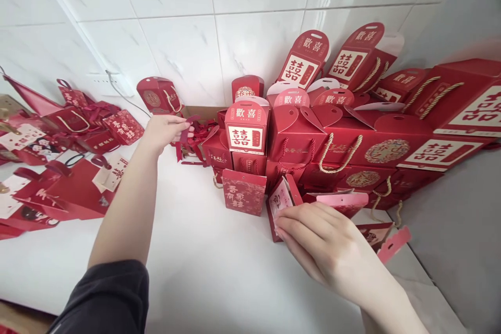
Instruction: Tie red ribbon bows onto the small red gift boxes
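The left hand (166, 129) pinches a dark red ribbon (184, 136) at its fingertips, a carton (203, 111) just beyond them. The right hand (319, 240), fingers drawn together, touches a small red box (282, 198) just ahead of it — whether it grips, I cannot tell — with stacked boxes (344, 138) beyond.

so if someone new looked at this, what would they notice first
Probably the big stack of red boxes against the tiled wall on the right, several bearing bold white squares. Then the left hand at centre-left, a dark red ribbon in its grip, and the right hand nearer the viewer, at a small pink-fronted box.
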`<state>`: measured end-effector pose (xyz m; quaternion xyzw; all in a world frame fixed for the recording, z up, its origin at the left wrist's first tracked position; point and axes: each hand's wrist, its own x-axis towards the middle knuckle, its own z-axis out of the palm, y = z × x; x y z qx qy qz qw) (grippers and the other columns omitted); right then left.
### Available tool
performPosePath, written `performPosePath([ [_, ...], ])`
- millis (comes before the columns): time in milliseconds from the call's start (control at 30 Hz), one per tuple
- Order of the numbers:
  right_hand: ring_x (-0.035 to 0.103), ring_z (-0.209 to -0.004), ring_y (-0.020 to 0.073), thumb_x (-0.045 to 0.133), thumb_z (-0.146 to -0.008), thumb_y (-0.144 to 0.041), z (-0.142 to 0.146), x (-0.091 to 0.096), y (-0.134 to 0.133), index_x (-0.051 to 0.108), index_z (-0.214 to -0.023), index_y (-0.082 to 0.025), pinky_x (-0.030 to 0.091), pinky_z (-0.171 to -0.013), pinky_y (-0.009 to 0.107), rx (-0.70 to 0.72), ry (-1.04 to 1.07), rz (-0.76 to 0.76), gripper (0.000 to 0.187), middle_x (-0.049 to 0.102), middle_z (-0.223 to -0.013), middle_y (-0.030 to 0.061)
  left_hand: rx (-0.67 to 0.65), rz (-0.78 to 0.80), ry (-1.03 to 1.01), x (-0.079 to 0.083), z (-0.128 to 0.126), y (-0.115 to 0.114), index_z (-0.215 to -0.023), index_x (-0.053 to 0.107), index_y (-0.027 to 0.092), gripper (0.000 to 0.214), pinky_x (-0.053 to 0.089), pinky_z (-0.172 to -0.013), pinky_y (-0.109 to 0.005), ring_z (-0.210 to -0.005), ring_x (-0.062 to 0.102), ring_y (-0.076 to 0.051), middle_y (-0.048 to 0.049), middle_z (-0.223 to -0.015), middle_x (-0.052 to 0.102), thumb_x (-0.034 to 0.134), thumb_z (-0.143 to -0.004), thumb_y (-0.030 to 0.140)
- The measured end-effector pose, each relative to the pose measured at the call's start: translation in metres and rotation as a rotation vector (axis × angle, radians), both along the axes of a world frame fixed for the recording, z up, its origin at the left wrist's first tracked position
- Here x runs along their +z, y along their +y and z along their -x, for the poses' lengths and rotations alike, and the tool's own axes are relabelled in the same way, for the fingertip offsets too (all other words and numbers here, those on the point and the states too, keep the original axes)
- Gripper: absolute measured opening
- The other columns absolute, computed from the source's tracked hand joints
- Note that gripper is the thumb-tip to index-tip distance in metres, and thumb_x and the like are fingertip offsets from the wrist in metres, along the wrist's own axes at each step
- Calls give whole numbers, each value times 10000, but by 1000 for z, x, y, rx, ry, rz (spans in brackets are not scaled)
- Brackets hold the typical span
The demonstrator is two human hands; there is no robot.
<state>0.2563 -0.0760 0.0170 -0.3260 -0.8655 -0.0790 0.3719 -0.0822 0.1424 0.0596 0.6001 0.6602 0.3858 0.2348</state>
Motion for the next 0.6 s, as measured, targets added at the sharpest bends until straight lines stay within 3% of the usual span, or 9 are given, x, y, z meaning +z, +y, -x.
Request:
performPosePath([
  [133, 647, -787, 183, 541, -941, -109, 2, -3, -1, 649, -938, -127, 485, -739, 345, 21, -11, 44, 110, 707, -915, 73, -122, 3, 9, -8, -9, -45, -868, 732, 162, 285, 528, -593, -276, -681, 687, -199, -77, -771, 742, 656, -772, 419],
  [267, 652, -838, 196, 526, -947, -101, -2, -3, -1, 653, -960, -123, 480, -765, 347, 18, -19, 41, 129, 710, -957, 87, -14, 38, 252, -25, 3, -49, -675, 706, 192, 196, 468, -559, -268, -559, 602, -169, -18, -571, 663, 650, -712, 376],
  [400, 651, -851, 198, 536, -943, -105, -9, -2, 2, 660, -957, -115, 472, -786, 346, -6, -12, 31, 126, 708, -977, 96, 169, -14, 401, -28, 25, -33, -654, 690, 202, 128, 478, -673, -318, -651, 636, -222, -27, -569, 660, 631, -685, 312],
  [533, 649, -857, 193, 528, -944, -96, -13, -1, 5, 659, -956, -113, 460, -799, 340, -16, -3, 22, 132, 706, -967, 91, 417, -300, 553, -7, 36, 11, -794, 706, 201, 163, 488, -800, -385, -869, 666, -301, -78, -823, 734, 610, -723, 311],
  [600, 647, -856, 188, 521, -946, -92, -13, -2, 7, 659, -958, -116, 454, -801, 337, -28, -5, 18, 141, 704, -966, 85, 341, -271, 590, 2, 35, 46, -807, 706, 184, 148, 481, -854, -414, -991, 644, -345, -110, -932, 732, 650, -707, 278],
])
